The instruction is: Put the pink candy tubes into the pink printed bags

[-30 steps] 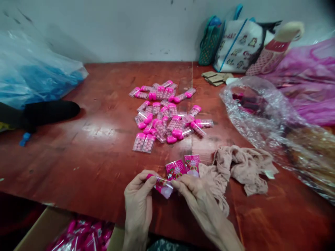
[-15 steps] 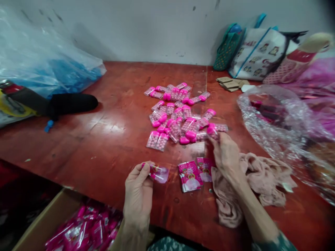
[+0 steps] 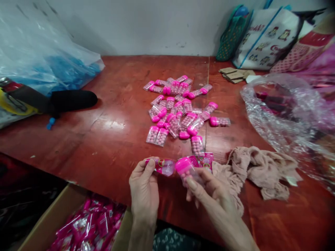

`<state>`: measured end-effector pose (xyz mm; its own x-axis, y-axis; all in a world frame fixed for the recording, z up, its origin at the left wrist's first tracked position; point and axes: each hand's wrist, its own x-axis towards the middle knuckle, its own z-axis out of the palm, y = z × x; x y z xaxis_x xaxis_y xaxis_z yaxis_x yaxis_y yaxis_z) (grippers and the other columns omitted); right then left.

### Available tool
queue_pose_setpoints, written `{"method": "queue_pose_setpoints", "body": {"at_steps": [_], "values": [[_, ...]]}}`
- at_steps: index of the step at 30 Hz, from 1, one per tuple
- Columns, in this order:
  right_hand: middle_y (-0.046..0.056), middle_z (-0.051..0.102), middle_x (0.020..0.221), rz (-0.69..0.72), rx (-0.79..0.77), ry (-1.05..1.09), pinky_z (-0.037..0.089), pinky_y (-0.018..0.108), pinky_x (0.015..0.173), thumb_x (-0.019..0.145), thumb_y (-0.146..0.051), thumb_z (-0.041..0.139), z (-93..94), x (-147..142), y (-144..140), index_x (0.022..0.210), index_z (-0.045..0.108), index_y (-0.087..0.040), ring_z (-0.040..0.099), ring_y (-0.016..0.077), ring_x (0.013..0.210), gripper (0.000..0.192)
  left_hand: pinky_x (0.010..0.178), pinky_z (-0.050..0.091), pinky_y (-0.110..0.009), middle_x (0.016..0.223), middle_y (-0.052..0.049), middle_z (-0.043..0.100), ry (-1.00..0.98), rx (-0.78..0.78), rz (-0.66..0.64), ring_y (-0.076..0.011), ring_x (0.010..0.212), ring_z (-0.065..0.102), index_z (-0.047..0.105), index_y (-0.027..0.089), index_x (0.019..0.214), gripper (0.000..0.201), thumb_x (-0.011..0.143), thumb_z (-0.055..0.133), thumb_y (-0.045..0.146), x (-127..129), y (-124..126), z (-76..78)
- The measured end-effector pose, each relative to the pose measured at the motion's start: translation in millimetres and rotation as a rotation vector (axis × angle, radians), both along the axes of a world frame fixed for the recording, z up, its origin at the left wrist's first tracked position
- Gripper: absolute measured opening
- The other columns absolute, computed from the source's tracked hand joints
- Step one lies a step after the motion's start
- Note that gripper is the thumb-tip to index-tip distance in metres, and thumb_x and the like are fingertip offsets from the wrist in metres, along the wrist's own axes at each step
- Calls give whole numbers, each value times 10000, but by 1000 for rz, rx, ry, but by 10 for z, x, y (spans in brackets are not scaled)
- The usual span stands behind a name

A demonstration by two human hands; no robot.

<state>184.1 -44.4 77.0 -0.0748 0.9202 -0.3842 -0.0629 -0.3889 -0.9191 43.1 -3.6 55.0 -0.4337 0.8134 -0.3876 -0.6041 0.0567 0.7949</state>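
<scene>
Candy case [image 3: 186, 169], clear with a pink cap, sits in my right hand [image 3: 209, 188], fingers closed around it low at the table's near edge. Just left of it, nearly touching, my left hand [image 3: 143, 184] pinches the end of a pink foil sachet [image 3: 163, 166] between thumb and fingers. From the head view I see two more printed sachets [image 3: 202, 161] lying flat right behind the case, and a heap of the same pink-capped cases [image 3: 180, 108] farther back on the red wooden table [image 3: 104, 139]. A crumpled beige cloth [image 3: 256, 167] lies beside my right hand. An open carton of pink packets [image 3: 89, 226] stands below the table edge, left of my wrists.
</scene>
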Motion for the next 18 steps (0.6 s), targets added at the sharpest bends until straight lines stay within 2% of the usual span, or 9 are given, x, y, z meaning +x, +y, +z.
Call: {"method": "queue_pose_setpoints", "body": {"at_steps": [6, 10, 14, 18], "values": [[-32, 529, 650, 18, 18, -100, 355, 212, 509, 875, -448, 497, -36, -27, -64, 1055, 573, -212, 481, 109, 571, 306, 659, 512, -204, 693, -4, 703, 41, 39, 16, -99, 655, 629, 665, 141, 660, 147, 570, 781, 148, 81, -13, -2], [-35, 526, 633, 106, 11, -172, 368, 228, 532, 865, -445, 511, -62, 50, -74, 1077, 594, -222, 484, 122, 582, 319, 625, 506, -197, 690, -16, 701, 72, 27, -70, -102, 636, 624, 663, 132, 652, 130, 586, 772, 155, 110, -8, -9], [-33, 546, 637, 122, 51, -181, 386, 229, 534, 872, -424, 508, -59, 118, -54, 1047, 618, -224, 487, 121, 578, 288, 638, 498, -201, 780, -44, 720, 89, 10, -115, -104, 648, 631, 658, 144, 767, 168, 626, 750, 137, 145, 0, -2], [-15, 639, 738, 42, 141, -238, 443, 226, 536, 868, -358, 532, -98, 85, -75, 1084, 610, -239, 556, 131, 603, 259, 704, 508, -254, 880, -75, 718, 66, -1, -110, -152, 744, 663, 627, 156, 893, 256, 660, 733, 151, 202, -5, 3]]}}
